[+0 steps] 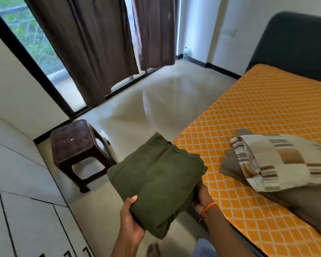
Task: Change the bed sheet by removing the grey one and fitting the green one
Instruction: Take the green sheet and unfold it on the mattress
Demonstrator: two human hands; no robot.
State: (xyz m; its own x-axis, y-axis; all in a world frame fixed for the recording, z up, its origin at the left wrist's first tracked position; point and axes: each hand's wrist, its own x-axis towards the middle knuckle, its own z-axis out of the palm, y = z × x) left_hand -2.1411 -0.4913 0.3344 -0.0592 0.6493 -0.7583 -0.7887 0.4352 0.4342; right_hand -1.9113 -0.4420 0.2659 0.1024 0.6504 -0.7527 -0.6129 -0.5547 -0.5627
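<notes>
Clasping the folded, soft green sheet point(156, 177), left hand point(131, 217) and right hand point(202, 199) grip its lower corners.

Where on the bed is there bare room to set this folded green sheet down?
The orange mattress lies bare from its near corner by the folded green sheet up to the dark headboard. The right side is crowded by the striped pillow and grey fabric. The brown stool top is free too.

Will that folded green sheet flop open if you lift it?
Probably floppy: the green sheet sags over the left hand and right hand. Likely light, since both hands hold it up by one edge.
</notes>
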